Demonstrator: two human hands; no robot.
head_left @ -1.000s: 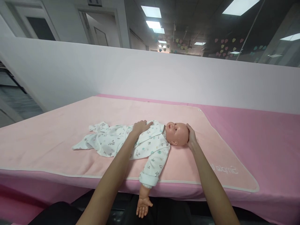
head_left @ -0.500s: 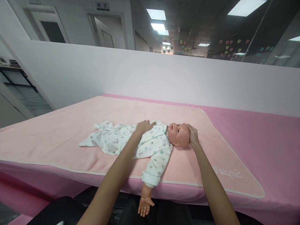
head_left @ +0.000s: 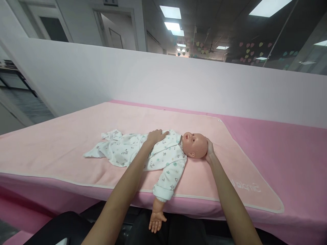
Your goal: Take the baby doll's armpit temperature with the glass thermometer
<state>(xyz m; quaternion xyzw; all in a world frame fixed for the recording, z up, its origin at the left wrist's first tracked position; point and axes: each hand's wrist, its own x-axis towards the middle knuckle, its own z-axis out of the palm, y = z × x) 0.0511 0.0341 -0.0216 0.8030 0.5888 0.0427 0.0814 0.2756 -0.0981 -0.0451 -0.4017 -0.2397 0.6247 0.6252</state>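
Note:
A baby doll (head_left: 166,154) in a white printed outfit lies on its back across a peach mat (head_left: 76,126), its head to the right. My left hand (head_left: 156,136) rests flat on the doll's chest, fingers stretched out. Against the crown of the doll's bald head (head_left: 195,145), my right hand (head_left: 209,149) is cupped, and some of its fingers are hidden behind the head. One doll arm, its sleeve cuff folded back, hangs over the near edge of the table with the palm showing. The empty-looking legs of the outfit (head_left: 102,149) trail to the left.
A pink cover (head_left: 301,163) lies under the mat and drapes over the front edge, close to my lap. Behind the table stands a low white partition (head_left: 178,81). White lettering (head_left: 246,186) marks the mat at the right.
My right hand has slid from the top of the doll's head to behind it, with its fingers now further out of sight. My left hand stays on the chest. The view has shifted slightly.

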